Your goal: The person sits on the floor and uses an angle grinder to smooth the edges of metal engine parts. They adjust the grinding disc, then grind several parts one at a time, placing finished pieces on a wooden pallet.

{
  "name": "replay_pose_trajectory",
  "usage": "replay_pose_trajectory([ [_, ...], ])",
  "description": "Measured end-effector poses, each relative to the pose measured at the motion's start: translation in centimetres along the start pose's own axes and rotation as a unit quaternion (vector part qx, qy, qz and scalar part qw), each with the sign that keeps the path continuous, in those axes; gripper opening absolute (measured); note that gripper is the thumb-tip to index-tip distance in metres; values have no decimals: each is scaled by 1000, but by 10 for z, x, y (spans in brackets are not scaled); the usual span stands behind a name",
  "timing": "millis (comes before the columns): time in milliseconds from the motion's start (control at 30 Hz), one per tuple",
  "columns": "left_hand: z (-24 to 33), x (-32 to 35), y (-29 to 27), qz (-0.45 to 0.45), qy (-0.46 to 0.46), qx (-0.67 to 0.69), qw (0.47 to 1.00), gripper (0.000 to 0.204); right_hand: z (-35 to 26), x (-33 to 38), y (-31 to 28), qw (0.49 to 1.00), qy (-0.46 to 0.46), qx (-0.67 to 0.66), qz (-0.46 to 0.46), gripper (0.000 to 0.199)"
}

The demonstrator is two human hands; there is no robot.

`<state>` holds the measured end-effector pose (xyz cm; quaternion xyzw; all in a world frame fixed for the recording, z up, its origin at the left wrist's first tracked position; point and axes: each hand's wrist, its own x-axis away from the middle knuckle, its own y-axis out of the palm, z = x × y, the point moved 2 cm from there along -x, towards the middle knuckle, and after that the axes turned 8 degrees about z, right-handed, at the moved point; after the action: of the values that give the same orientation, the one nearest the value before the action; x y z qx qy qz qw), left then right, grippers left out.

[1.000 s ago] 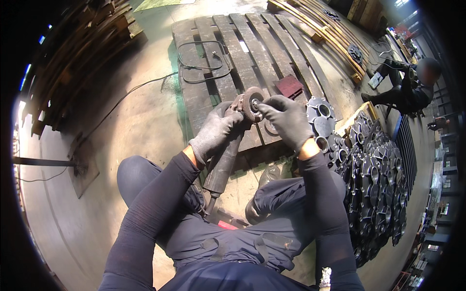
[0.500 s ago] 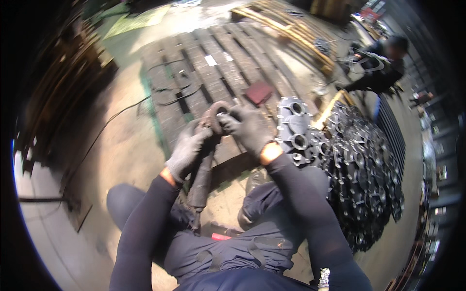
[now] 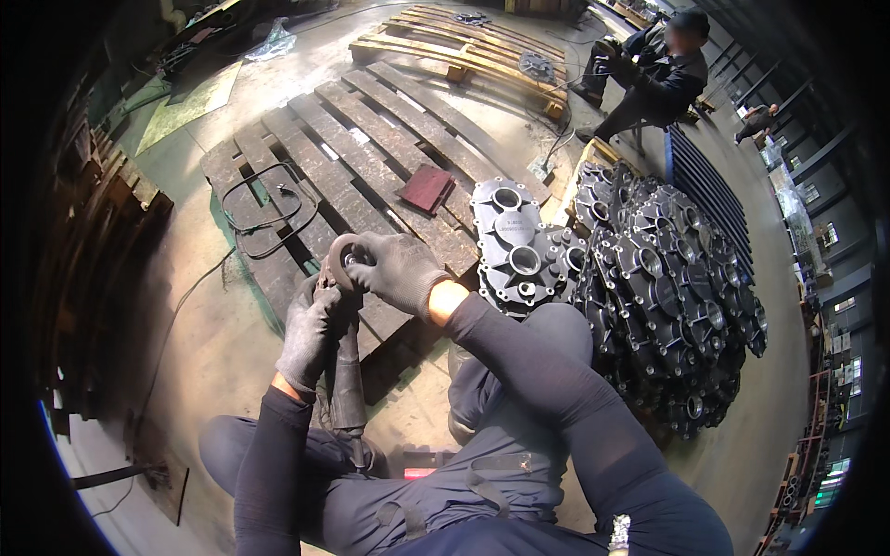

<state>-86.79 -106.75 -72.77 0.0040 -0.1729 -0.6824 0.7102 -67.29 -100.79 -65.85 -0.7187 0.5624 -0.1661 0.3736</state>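
The left hand (image 3: 311,338) is wrapped round the grinder (image 3: 347,385), near the pallet (image 3: 371,122); the right hand (image 3: 400,269) bunches its fingers at the centre of the disc (image 3: 336,259), their exact hold hidden. The disc appears mounted; whether fastening remains cannot be told.
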Motion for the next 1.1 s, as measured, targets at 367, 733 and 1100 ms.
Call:
replay_pose_trajectory([
  [367,-4,2,-36,-8,12,5,1000,56,-23,3,29,1000,11,-13,2,30],
  [733,-6,22,-60,17,-21,14,1000,50,-46,11,51,992,117,17,-34,33],
  [1100,-18,17,-66,-6,-28,38,999,49,-37,13,59,996,83,-11,-23,29],
])
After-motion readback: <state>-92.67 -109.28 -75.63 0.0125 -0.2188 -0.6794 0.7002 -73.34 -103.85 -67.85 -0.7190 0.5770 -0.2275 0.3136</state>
